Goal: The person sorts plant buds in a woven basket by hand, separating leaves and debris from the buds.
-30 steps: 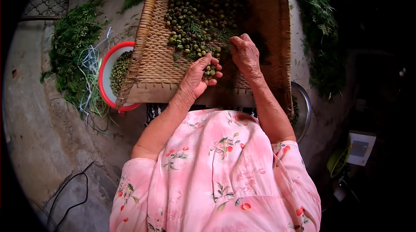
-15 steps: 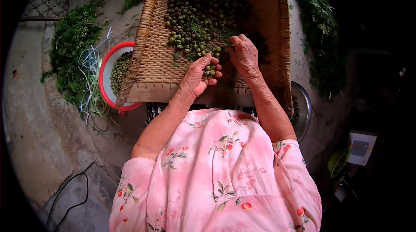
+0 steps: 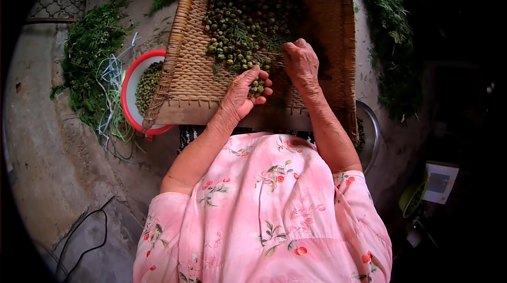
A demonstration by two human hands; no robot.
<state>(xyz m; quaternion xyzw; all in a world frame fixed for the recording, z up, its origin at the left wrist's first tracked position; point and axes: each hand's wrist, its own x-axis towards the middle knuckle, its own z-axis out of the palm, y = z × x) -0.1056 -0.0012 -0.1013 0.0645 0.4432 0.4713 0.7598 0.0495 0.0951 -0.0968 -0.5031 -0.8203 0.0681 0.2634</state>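
Note:
A woven basket tray (image 3: 185,66) lies across my lap, holding a heap of small green-brown cones (image 3: 240,19) with some leafy sprigs (image 3: 240,35) among them. My left hand (image 3: 245,90) is cupped near the tray's front edge, its fingers curled round several green cones (image 3: 256,86). To its right, my right hand (image 3: 301,64) hovers over the dark side of the tray, fingers bent together in a pinch. Whatever those fingertips may hold is hidden.
A red-rimmed white basin (image 3: 127,90) of small green pieces stands left of the tray. Piles of green branches (image 3: 92,50) lie at left and right (image 3: 388,19). A metal basin (image 3: 376,135) shows at right, a black cable (image 3: 105,225) at lower left.
My right hand first shifted slightly left and down, then back to the right and up, with its fingers bent. My left hand stays nearly still around the cones.

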